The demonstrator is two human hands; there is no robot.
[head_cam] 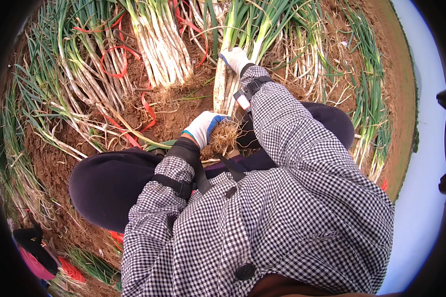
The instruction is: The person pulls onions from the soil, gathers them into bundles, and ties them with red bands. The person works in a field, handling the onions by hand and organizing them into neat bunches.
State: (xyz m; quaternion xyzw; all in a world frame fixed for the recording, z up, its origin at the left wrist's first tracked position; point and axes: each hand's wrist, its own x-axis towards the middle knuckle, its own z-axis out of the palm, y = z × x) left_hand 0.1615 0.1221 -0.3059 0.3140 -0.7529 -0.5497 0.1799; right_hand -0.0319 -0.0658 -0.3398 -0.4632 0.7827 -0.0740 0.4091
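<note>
Between my knees I hold a bunch of green onions, its green leaves pointing away from me and its roots towards me. My left hand, in a white glove with blue coating, is closed around the stalks just above the roots. Higher up, my right hand, gloved alike, grips the white stalks near where the green leaves begin; its fingertips are partly hidden. A thick bundle of green onions lies on the soil just beyond my left hand, its roots towards me.
More green onions lie in rows at the left and right. Red plastic ties are strewn over brown soil. At the lower left, part of another person shows near a red bundle of ties.
</note>
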